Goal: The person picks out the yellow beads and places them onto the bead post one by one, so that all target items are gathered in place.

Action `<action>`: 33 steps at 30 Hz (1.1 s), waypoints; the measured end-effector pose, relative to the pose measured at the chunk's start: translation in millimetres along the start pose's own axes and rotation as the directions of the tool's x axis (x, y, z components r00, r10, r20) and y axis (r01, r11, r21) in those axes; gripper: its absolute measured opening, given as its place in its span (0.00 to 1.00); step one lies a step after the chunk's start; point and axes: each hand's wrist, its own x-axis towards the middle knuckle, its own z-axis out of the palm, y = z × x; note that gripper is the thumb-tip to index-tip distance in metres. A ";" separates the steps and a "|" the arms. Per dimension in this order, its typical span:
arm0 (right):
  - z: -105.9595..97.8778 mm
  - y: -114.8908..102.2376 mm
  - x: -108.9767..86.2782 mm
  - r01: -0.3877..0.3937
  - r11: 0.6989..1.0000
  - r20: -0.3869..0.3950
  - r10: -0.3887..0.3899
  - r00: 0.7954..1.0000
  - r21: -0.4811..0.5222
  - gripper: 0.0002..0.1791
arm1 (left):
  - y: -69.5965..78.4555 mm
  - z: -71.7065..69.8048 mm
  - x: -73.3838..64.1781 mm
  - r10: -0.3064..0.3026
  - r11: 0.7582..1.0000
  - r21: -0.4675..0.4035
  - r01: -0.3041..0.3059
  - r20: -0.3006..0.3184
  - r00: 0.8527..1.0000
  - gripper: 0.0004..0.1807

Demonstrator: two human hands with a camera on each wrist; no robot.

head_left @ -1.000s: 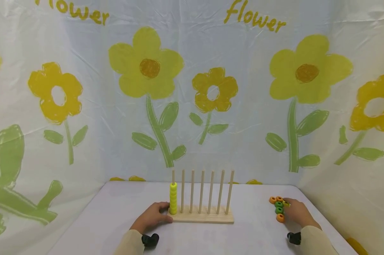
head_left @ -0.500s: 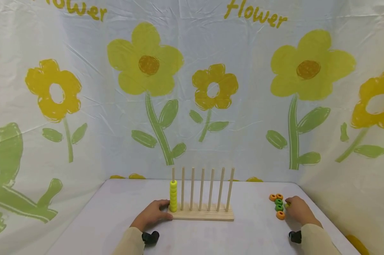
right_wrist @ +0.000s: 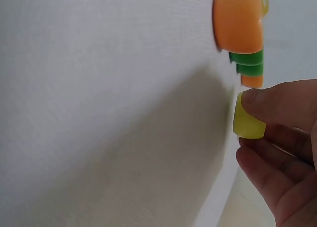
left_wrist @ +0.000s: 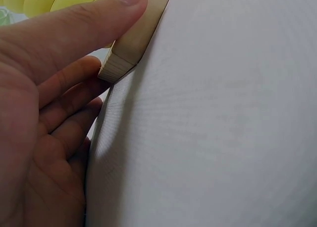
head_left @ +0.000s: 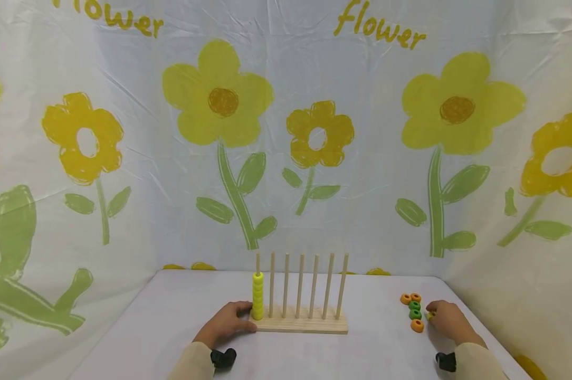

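A wooden bead rack [head_left: 305, 326] with a row of upright pegs stands mid-table. Its leftmost peg bears a stack of yellow beads [head_left: 258, 298]; the other pegs are bare. My left hand [head_left: 226, 320] holds the left end of the base, thumb at the front and fingers behind, as the left wrist view shows. At the right, my right hand [head_left: 449, 321] pinches a yellow bead [right_wrist: 247, 122] between thumb and fingers, close over the table. Just left of that hand lie loose beads, with a green bead [head_left: 415, 314] and an orange bead [head_left: 417, 325] nearest.
Another green bead [head_left: 414, 305] and two orange beads lie farther back in the same cluster; one is the far-left orange bead [head_left: 406, 299]. A flower-printed cloth [head_left: 371, 211] hangs behind the white table [head_left: 181, 301] and along both sides.
My right hand has drawn a little to the right and toward me, taking the yellow bead away from the loose beads. My left hand stays on the rack.
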 end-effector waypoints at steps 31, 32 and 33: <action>-30.2 -84.2 -27.3 0.335 0.941 -0.185 -0.338 0.923 -0.047 0.18 | -1.7 0.3 -1.6 0.019 1.000 -0.003 -0.019 0.009 1.000 0.43; -30.9 -86.8 -27.8 0.348 0.936 -0.192 -0.351 0.917 -0.049 0.18 | -1.8 0.2 -1.5 0.019 1.000 -0.004 -0.019 0.009 1.000 0.43; -31.4 -89.3 -28.3 0.359 0.932 -0.200 -0.362 0.911 -0.050 0.18 | -1.7 0.1 -1.6 0.019 1.000 -0.007 -0.019 0.009 1.000 0.43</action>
